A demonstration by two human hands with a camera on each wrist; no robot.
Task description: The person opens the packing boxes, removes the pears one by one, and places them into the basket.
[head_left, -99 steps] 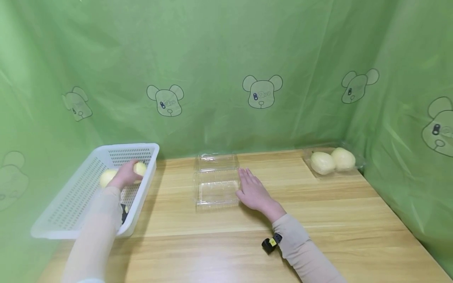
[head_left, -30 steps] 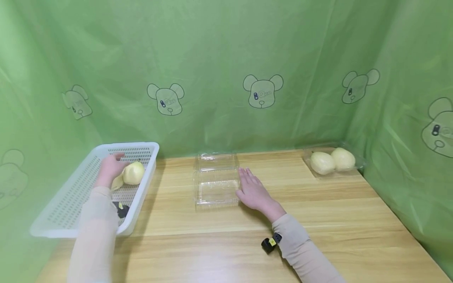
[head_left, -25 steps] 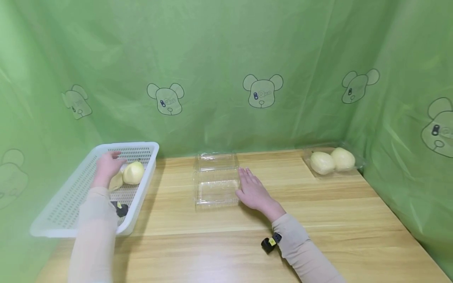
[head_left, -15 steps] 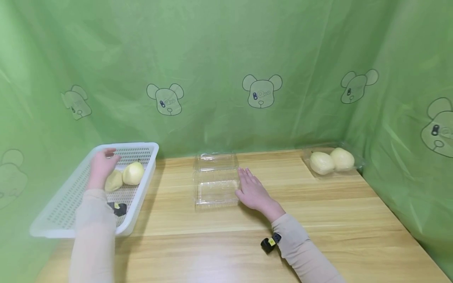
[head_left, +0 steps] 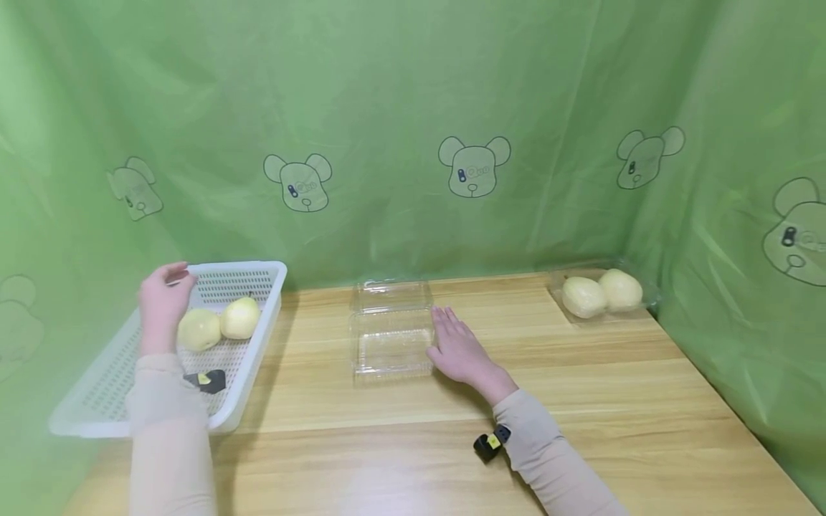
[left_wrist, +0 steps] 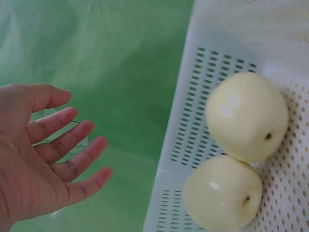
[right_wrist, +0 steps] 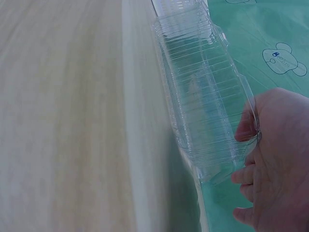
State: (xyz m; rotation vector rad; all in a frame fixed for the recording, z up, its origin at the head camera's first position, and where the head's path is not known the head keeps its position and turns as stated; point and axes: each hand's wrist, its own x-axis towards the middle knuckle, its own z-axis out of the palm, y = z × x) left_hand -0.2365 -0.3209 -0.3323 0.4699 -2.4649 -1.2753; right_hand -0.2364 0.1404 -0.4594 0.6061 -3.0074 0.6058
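Note:
My left hand (head_left: 163,301) is raised over the left side of the white basket (head_left: 258,373), fingers loosely bent and nothing in them. The left wrist view shows that hand (left_wrist: 43,154) with its palm bare, apart from two pale yellow pears. One pear (head_left: 241,318) lies against the basket's right wall; the other pear (head_left: 200,330) touches it on the left. My right hand (head_left: 461,355) lies with straight fingers along the right edge of a clear plastic clamshell box (head_left: 393,347), whose lid is folded back. In the right wrist view its thumb shows at the box (right_wrist: 203,96) rim.
A clear clamshell box (head_left: 561,304) with two pears (head_left: 603,292) in it stands at the back right corner of the wooden table (head_left: 361,459). A green curtain (head_left: 387,86) with bear faces hangs behind and at both sides.
My left hand has let go of a pear by the basket's right wall and drawn away to the left, uncovering both pears. The right hand has stayed by the clamshell box.

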